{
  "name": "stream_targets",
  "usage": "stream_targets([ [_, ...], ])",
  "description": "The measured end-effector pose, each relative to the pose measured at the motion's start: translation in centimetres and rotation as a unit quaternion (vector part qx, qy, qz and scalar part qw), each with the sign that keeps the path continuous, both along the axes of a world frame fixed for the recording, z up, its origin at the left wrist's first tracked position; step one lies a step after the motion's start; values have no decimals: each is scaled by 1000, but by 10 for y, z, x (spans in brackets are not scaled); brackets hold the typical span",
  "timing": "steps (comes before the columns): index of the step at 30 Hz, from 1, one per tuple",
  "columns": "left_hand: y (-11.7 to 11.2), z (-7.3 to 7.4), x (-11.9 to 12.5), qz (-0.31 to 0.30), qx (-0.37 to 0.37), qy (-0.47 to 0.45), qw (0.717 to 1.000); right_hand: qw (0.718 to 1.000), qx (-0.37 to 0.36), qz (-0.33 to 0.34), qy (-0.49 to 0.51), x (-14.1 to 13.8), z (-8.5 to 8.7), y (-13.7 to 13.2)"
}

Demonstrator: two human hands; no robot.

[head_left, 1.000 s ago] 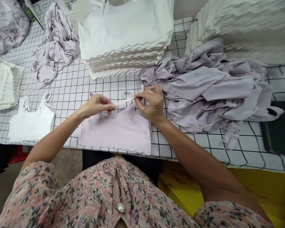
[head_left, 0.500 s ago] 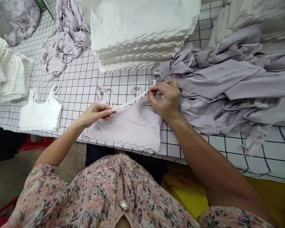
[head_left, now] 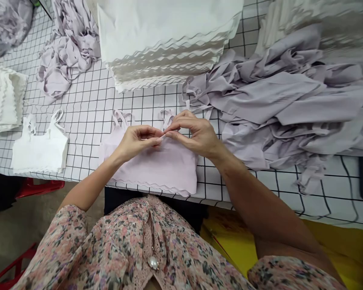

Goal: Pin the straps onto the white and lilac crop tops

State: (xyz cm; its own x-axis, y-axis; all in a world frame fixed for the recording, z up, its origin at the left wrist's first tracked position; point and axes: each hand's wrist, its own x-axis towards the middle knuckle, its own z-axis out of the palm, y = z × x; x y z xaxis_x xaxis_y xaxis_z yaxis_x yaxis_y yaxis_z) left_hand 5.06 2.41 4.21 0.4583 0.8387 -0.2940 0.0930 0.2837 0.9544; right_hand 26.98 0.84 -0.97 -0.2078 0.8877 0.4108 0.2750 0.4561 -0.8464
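- Left hand (head_left: 137, 141) and right hand (head_left: 196, 135) meet at the fingertips, both pinching what looks like a thin pale strap (head_left: 161, 137), though the fingers hide most of it
- Just beneath lies a flat pale lilac scallop-hemmed camisole top (head_left: 151, 171), long axis side to side, hem toward the person, straps pointing away; neither hand clearly nearer
- Further out on the white black-grid table (head_left: 87, 104): a small white camisole top (head_left: 39, 155) left, a tall stack of folded white tops (head_left: 166, 52) ahead, a crumpled lilac fabric heap (head_left: 278, 96) right

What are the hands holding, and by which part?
The left hand and right hand pinch a narrow strap of the lilac camisole between their fingers.
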Motion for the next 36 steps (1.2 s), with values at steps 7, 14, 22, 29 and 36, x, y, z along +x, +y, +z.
stream_targets([
  [7,4,-7,6,33,-54,-48,997,999,-34,-8,22,5,2,-1],
  [14,2,-22,11,67,-51,-61,995,997,-63,-5,32,7,1,0],
  [22,-4,-28,14,45,116,27,992,997,-68,-20,-22,12,16,-5],
  [29,-14,-39,8,-136,344,270,889,982,-65,70,-164,38,17,-3],
  [36,-18,-34,11,-168,338,304,875,946,-80,173,-263,39,21,-5],
])
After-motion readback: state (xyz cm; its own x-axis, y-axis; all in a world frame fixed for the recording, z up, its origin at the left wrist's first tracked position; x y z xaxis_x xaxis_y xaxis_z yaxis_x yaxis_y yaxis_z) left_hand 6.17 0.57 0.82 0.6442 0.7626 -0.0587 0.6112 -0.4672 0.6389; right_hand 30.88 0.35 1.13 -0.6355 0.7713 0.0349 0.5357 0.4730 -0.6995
